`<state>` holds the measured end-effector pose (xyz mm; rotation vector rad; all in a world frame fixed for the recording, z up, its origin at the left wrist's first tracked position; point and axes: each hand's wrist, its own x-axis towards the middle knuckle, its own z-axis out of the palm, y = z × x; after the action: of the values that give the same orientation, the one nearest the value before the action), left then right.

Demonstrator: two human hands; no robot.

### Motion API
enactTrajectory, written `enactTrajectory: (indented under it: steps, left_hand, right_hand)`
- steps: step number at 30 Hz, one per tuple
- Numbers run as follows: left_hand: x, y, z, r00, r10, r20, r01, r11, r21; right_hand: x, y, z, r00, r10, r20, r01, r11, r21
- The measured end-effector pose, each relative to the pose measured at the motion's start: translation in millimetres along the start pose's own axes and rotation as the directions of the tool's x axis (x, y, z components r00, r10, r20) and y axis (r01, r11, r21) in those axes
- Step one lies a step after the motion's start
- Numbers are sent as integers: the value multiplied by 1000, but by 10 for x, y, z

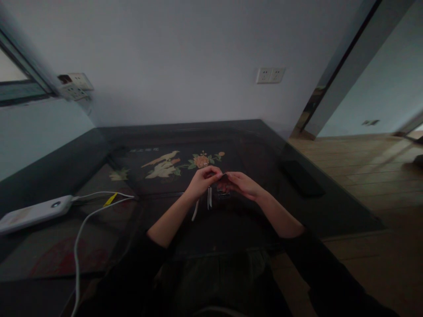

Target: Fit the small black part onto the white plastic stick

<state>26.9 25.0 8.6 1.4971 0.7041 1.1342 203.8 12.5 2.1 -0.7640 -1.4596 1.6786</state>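
My left hand [204, 181] and my right hand [245, 184] meet above the middle of a dark, glossy table [185, 237]. Fingers and thumbs of both are pinched together around a small dark piece [224, 175], too dim and small to name. Just below my left hand, thin white strips [210, 199] show; I cannot tell whether they hang from it or lie on the tabletop. Beneath the hands, the glossy surface carries a reflection of them. Part of the held piece is hidden behind the fingertips.
To the left lies a white power bank [39, 213] with a white cable [76, 251] running toward me, marked by a yellow tag [110, 199]. A black phone-like slab [302, 178] rests at the right. Bird-and-flower decoration [163, 168] covers the table's middle; a wall stands behind.
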Motion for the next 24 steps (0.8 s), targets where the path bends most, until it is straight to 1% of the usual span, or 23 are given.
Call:
enactTrajectory:
  steps: [3,5,8,11,16,20,24]
  left_hand:
    - [22,-19,-13,998,-11,-62,16,996,88]
    - [37,-41,-20,994,-21,-111,38,987,153]
    - [53,-83,-30,988,-33,-152,66,974,217]
    - [56,-116,-39,986,-39,-159,80,963,258]
    - [44,-127,-46,990,-1,-144,52,934,353]
    - [36,-144,-50,991,14,-130,41,911,410]
    - [36,-164,-42,992,-1,-127,51,919,391]
  right_hand:
    - [21,-23,-15,986,-100,-131,71,976,-207]
    - [35,-36,-30,958,-197,-209,116,931,-347]
    - [41,-53,-37,916,-288,-281,148,891,-430]
    - [32,-64,-18,896,-332,-296,160,862,-482]
    - [27,-41,4,872,-382,-307,138,793,-594]
    - [38,-16,-17,861,-395,-320,131,781,-611]
    - [40,-12,-28,861,-398,-317,120,764,-634]
